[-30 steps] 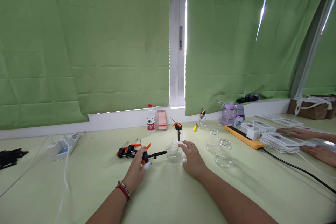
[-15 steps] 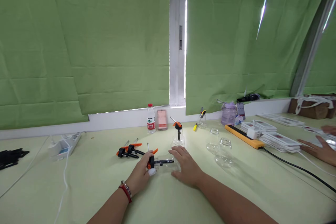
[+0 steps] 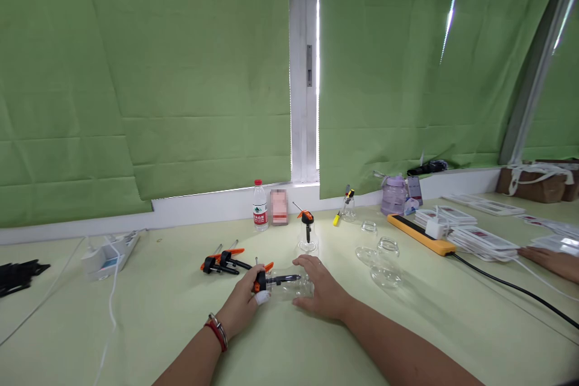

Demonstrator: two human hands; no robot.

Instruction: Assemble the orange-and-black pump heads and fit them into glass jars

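Observation:
A clear bottle (image 3: 284, 293) lies on its side between my hands, its base to the right. In its neck sits a black-and-orange spray head (image 3: 261, 282), and a black tube runs inside the bottle. My left hand (image 3: 243, 301) is closed around the spray head, with white wrapping on the thumb. My right hand (image 3: 326, 292) curves around the base end, thumb and fingers on either side. Just behind stands an upright bottle (image 3: 308, 246) with a similar head. Two loose spray heads (image 3: 224, 260) lie left of it.
Two uncapped clear bottles (image 3: 386, 271) stand to the right. Farther back are a red-capped water bottle (image 3: 260, 208), a yellow screwdriver (image 3: 336, 219) and a purple jug (image 3: 393, 196). An orange power strip (image 3: 420, 236), white stacks (image 3: 484, 243) and another person's hand (image 3: 549, 260) are at right.
The bottle stays lying between my hands, and my right hand has shifted slightly at its base. At the far right, the other person's hands have moved, and only one remains in view.

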